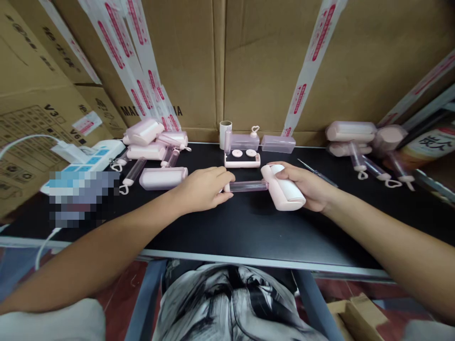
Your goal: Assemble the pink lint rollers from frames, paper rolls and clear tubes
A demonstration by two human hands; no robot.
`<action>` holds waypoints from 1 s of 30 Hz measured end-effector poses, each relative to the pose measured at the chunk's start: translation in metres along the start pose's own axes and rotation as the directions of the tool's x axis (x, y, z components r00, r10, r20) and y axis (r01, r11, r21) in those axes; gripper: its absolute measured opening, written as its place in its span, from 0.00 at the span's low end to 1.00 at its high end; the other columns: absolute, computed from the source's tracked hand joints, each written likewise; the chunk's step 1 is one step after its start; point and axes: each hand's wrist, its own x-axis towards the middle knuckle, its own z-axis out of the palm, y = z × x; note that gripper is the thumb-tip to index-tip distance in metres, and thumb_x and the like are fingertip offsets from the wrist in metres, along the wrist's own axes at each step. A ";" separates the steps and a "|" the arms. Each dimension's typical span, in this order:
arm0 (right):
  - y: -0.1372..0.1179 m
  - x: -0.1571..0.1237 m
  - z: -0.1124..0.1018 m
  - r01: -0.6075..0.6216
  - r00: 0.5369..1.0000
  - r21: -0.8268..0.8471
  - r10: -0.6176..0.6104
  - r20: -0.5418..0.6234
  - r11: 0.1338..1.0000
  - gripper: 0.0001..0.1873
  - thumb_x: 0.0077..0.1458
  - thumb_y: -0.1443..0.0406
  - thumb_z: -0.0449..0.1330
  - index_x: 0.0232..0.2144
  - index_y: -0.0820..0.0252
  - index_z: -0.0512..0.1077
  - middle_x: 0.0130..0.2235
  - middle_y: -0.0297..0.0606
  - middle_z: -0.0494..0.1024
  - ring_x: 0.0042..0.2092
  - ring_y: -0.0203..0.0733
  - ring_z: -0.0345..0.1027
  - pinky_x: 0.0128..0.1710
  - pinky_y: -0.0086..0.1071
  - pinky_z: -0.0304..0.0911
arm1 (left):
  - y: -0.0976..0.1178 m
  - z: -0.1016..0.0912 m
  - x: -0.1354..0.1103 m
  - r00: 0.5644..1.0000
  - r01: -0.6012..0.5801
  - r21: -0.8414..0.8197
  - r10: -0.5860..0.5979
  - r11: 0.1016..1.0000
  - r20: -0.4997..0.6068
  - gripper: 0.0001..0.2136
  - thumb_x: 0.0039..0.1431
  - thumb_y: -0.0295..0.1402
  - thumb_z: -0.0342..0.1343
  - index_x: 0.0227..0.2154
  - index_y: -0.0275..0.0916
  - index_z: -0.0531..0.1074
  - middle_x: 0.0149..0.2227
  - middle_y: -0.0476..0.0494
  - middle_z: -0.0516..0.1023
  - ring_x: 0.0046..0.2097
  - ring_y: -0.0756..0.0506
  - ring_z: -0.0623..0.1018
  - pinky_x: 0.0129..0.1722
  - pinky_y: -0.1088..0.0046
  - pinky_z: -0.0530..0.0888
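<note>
My right hand (307, 184) is wrapped round the pink head of a lint roller (279, 194) with a white roll inside. A clear pinkish handle (249, 186) reaches from that head toward the left. At its far end, the fingers of my left hand (204, 189) pinch the pale pink cap. The handle meets the head; whether it is locked in cannot be seen. Just behind lie an open pink roller frame (242, 164) with two round discs (237, 153), a translucent cover (279, 144) and an upright white roll (225, 135).
Pink lint roller heads (164, 178) and loose handles (134, 171) lie on the left; more rollers (351, 131) are piled at the right. A screwdriver (316, 173) lies behind my right hand. A white power strip (85, 163) and tall cardboard boxes (270, 61) edge the black table (227, 237).
</note>
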 end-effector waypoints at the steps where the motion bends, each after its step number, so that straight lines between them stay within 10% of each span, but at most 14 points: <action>1: 0.000 0.000 0.000 -0.002 1.000 -0.006 0.002 0.003 1.000 0.27 0.47 0.65 0.69 0.51 0.52 0.72 0.37 0.36 0.82 0.35 0.43 0.75 0.32 0.32 0.70 | 0.001 0.001 0.000 0.999 -0.027 0.046 0.029 0.999 -0.032 0.10 0.69 0.36 0.58 0.47 0.37 0.73 0.43 0.41 0.81 0.44 0.42 0.81 0.43 0.68 0.73; 7: 0.000 -0.003 -0.002 -0.024 0.995 -0.020 0.026 0.095 1.000 0.27 0.47 0.61 0.75 0.49 0.53 0.71 0.37 0.38 0.82 0.34 0.46 0.78 0.33 0.36 0.75 | 0.000 -0.004 -0.002 0.965 -0.106 0.247 0.160 0.963 -0.209 0.12 0.74 0.34 0.49 0.51 0.33 0.71 0.43 0.37 0.81 0.43 0.41 0.82 0.42 0.67 0.74; 11: -0.001 -0.009 0.000 0.011 0.992 0.030 -0.014 0.122 0.999 0.32 0.43 0.60 0.78 0.49 0.51 0.70 0.39 0.36 0.81 0.35 0.45 0.79 0.34 0.38 0.77 | -0.001 -0.005 -0.003 0.981 -0.117 0.226 0.148 0.967 -0.125 0.15 0.76 0.39 0.46 0.52 0.34 0.70 0.42 0.38 0.82 0.42 0.41 0.83 0.36 0.67 0.71; 16: -0.008 -0.013 0.004 0.184 0.982 -0.035 -0.182 0.043 0.982 0.34 0.38 0.65 0.78 0.47 0.52 0.69 0.37 0.30 0.77 0.31 0.38 0.73 0.27 0.30 0.71 | 0.004 -0.014 0.001 0.985 0.127 -0.170 -0.104 0.977 0.140 0.14 0.74 0.40 0.49 0.52 0.37 0.70 0.39 0.43 0.83 0.39 0.42 0.81 0.35 0.69 0.69; 20: -0.008 -0.021 0.005 0.373 0.928 -0.146 -0.368 0.060 0.916 0.32 0.42 0.64 0.76 0.47 0.49 0.67 0.35 0.28 0.74 0.29 0.38 0.69 0.26 0.32 0.68 | 0.002 -0.029 0.003 0.931 0.326 -0.661 -0.107 0.676 0.349 0.18 0.73 0.49 0.48 0.43 0.38 0.71 0.30 0.49 0.72 0.29 0.50 0.70 0.29 0.74 0.67; 25: -0.002 -0.034 0.007 0.782 0.574 -0.423 -0.794 0.200 0.458 0.28 0.49 0.66 0.73 0.50 0.47 0.69 0.51 0.40 0.76 0.50 0.51 0.74 0.47 0.45 0.72 | -0.004 -0.043 0.000 0.752 0.650 -0.753 0.059 0.102 0.657 0.28 0.61 0.62 0.58 0.42 0.38 0.70 0.22 0.60 0.51 0.21 0.55 0.48 0.18 0.79 0.48; 27: -0.003 -0.037 0.006 0.845 0.408 -0.476 -0.869 0.280 0.243 0.27 0.50 0.65 0.72 0.51 0.46 0.68 0.54 0.43 0.75 0.55 0.55 0.73 0.53 0.51 0.70 | -0.009 -0.045 -0.001 0.718 0.687 -0.719 0.058 0.103 0.694 0.28 0.59 0.61 0.60 0.42 0.38 0.72 0.22 0.59 0.52 0.21 0.55 0.48 0.18 0.79 0.48; 30: -0.013 -0.039 -0.002 0.820 0.176 -0.570 -0.922 0.346 -0.057 0.28 0.48 0.66 0.72 0.49 0.45 0.69 0.51 0.43 0.75 0.53 0.57 0.73 0.53 0.54 0.68 | -0.017 -0.045 -0.001 0.714 0.698 -0.637 -0.242 0.327 0.657 0.25 0.60 0.59 0.60 0.37 0.37 0.75 0.23 0.53 0.61 0.21 0.54 0.56 0.19 0.78 0.53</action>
